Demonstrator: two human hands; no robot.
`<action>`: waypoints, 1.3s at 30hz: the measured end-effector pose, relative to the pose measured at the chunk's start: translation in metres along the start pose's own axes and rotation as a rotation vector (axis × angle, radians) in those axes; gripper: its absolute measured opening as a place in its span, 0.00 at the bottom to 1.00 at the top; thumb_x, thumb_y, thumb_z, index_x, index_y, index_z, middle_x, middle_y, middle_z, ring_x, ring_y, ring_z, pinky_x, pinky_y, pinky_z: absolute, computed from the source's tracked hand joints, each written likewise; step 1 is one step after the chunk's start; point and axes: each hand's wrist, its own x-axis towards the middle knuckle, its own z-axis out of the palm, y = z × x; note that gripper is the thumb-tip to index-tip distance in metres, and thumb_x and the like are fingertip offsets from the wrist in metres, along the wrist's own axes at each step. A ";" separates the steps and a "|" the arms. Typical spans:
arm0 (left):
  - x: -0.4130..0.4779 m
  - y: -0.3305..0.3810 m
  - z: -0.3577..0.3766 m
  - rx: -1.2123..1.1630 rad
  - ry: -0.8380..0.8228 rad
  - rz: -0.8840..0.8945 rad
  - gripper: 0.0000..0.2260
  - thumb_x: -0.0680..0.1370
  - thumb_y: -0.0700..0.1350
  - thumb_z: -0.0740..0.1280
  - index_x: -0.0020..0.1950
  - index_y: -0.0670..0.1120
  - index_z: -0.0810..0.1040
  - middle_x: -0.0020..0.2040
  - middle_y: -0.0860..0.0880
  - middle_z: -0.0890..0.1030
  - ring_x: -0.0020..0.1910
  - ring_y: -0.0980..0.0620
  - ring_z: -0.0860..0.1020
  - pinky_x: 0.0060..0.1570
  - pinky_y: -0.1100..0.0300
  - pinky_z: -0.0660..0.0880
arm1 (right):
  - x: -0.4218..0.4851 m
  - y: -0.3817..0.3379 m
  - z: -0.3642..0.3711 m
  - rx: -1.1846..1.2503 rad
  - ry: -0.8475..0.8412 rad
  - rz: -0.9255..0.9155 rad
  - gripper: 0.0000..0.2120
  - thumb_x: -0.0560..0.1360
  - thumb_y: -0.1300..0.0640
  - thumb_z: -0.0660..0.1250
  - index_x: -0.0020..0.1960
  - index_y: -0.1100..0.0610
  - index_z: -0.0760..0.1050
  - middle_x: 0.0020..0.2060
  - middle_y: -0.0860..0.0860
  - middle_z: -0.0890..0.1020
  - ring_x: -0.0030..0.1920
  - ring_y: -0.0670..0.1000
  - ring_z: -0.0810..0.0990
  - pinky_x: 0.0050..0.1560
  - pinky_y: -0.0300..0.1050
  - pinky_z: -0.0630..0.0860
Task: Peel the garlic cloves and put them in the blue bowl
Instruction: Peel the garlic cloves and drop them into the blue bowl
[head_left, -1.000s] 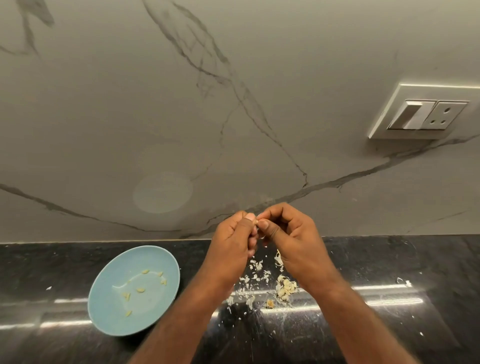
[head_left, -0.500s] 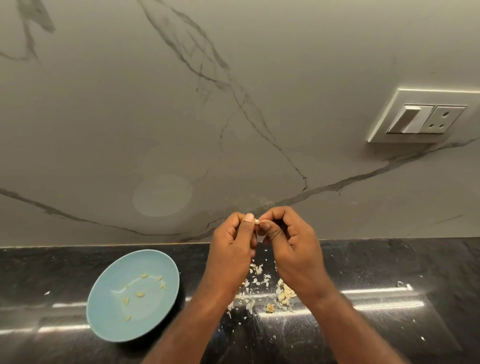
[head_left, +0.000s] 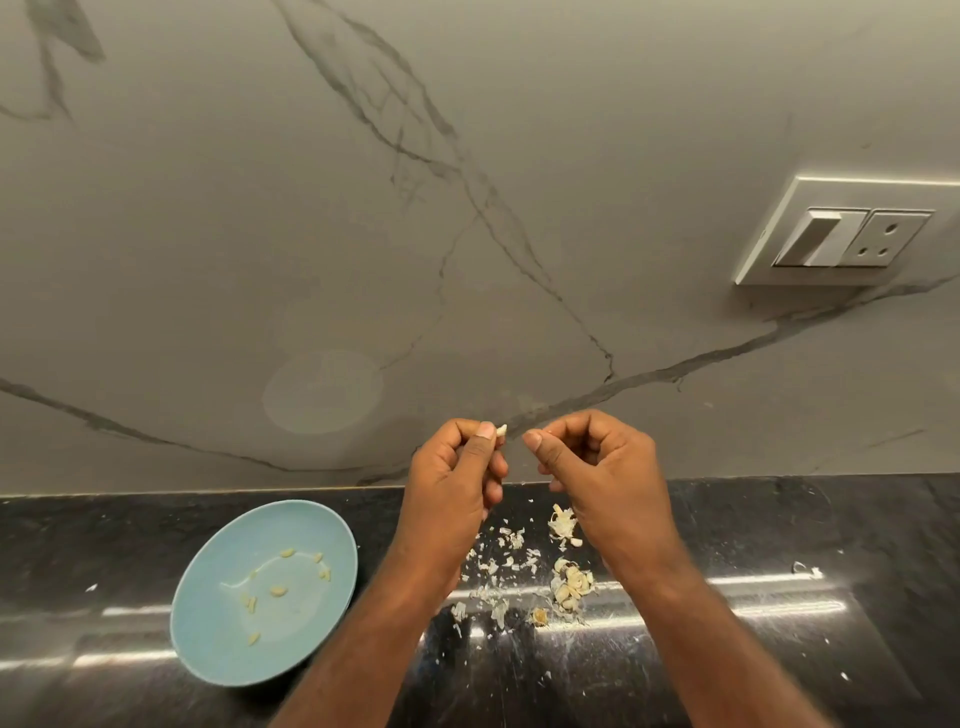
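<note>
Left fingers (head_left: 485, 432) pinch clove (head_left: 501, 430); right fingers (head_left: 533, 442) curled, nothing seen inside. Pulled apart now; earlier both met on clove.

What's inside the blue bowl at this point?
A handful of small peeled garlic cloves scattered across the blue bowl. Nothing covers its inside; only the counter beneath it is hidden.

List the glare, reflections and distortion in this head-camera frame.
Head view: bright glare streaks run across the glossy black countertop; a faint round patch on the marble wall looks like a reflection of the blue bowl; the wide lens skews the switch plate near the right edge; the garlic clove is sharp.
</note>
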 end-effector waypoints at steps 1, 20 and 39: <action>0.001 -0.001 -0.001 0.039 -0.001 0.027 0.09 0.83 0.44 0.63 0.44 0.47 0.78 0.33 0.51 0.78 0.30 0.56 0.72 0.27 0.67 0.67 | 0.001 -0.002 0.000 0.019 -0.049 0.035 0.01 0.74 0.57 0.74 0.46 0.53 0.82 0.38 0.51 0.85 0.39 0.48 0.82 0.39 0.40 0.80; 0.005 -0.019 -0.009 0.913 -0.201 0.453 0.16 0.83 0.58 0.45 0.44 0.52 0.65 0.32 0.54 0.70 0.30 0.54 0.69 0.30 0.59 0.65 | 0.002 0.001 0.001 0.000 -0.221 0.226 0.05 0.79 0.62 0.68 0.44 0.60 0.78 0.34 0.50 0.82 0.36 0.50 0.81 0.38 0.44 0.78; 0.000 -0.008 -0.005 0.303 -0.096 0.291 0.17 0.82 0.55 0.58 0.42 0.44 0.74 0.29 0.57 0.74 0.29 0.60 0.71 0.31 0.65 0.70 | -0.016 -0.007 0.013 0.114 -0.168 -0.065 0.05 0.79 0.63 0.68 0.52 0.61 0.81 0.42 0.52 0.85 0.42 0.46 0.84 0.44 0.38 0.79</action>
